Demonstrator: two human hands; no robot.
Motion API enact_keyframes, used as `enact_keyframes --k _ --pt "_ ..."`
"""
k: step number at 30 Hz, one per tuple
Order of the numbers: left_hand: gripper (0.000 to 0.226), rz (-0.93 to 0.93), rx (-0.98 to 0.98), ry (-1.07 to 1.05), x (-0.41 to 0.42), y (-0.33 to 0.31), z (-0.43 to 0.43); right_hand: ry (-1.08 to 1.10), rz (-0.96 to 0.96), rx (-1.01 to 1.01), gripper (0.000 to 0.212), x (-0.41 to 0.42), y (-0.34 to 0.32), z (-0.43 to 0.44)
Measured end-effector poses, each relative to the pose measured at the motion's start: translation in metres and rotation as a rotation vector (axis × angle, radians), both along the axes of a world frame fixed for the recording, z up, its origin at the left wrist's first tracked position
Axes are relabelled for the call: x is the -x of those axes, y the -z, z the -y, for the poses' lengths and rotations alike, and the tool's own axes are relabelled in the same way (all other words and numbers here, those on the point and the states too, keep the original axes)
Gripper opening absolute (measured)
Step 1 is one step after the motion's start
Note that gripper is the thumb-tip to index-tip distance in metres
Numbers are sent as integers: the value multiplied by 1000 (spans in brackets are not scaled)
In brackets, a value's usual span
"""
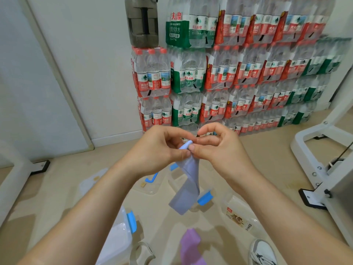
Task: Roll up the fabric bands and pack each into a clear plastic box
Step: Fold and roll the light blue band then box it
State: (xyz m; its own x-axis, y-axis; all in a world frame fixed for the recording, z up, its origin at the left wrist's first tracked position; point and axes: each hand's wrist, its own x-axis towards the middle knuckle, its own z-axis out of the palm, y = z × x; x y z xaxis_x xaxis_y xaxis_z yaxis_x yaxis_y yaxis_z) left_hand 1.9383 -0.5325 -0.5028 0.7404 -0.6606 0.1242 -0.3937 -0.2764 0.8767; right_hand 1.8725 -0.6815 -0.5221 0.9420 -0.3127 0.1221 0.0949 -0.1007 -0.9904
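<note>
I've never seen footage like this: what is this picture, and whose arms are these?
No machine here: a person wears a head camera, so this one view looks forward and down at their own arms. The left hand and right hand each pinch the top of a pale blue fabric band, curled there into a small roll; the rest hangs free. On the floor lie a purple band, a clear plastic box with a blue clip and a bottle on its side. Packs of bottled water stand stacked behind.

Beige floor [57, 188], clear boxes [119, 238] with blue clips, purple band [191, 245], bottle [238, 217] lying on its side, stacked water packs [229, 92]
</note>
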Motion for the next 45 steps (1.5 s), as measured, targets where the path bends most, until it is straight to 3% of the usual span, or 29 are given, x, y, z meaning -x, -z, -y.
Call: enact_keyframes --k 3,8,14,24,28,31,32,35,38,42,45 --pt "27 -38 30 -54 -1 -1 -2 -70 6 79 34 0 1 -5" --pt "24 -188 127 -110 -3 -4 -6 -84 -44 478 70 0 12 -11" --pt "21 -178 107 -93 -3 -7 -8 -25 55 707 34 -1 14 -19" --pt "22 79 -88 -153 -2 -10 -6 103 80 1014 32 -2 22 -26" --pt "29 241 -165 -199 -3 -9 -7 40 50 902 42 0 21 -29" --pt "33 339 -213 -244 -5 -8 -10 -7 79 722 21 1 19 -30" --pt "33 354 -211 -257 -5 -7 -10 15 110 654 24 0 18 -29" --pt "24 408 -214 -283 -5 -4 -11 64 112 521 40 -4 21 -23" --pt "16 477 -221 -285 -5 -3 -9 11 63 349 30 -3 20 -20" --pt "15 429 -137 -307 -7 -2 -8 -32 9 129 11 -2 18 -21" --pt "10 370 -45 -298 -8 1 -8 -32 -24 44 15 -1 15 -21"
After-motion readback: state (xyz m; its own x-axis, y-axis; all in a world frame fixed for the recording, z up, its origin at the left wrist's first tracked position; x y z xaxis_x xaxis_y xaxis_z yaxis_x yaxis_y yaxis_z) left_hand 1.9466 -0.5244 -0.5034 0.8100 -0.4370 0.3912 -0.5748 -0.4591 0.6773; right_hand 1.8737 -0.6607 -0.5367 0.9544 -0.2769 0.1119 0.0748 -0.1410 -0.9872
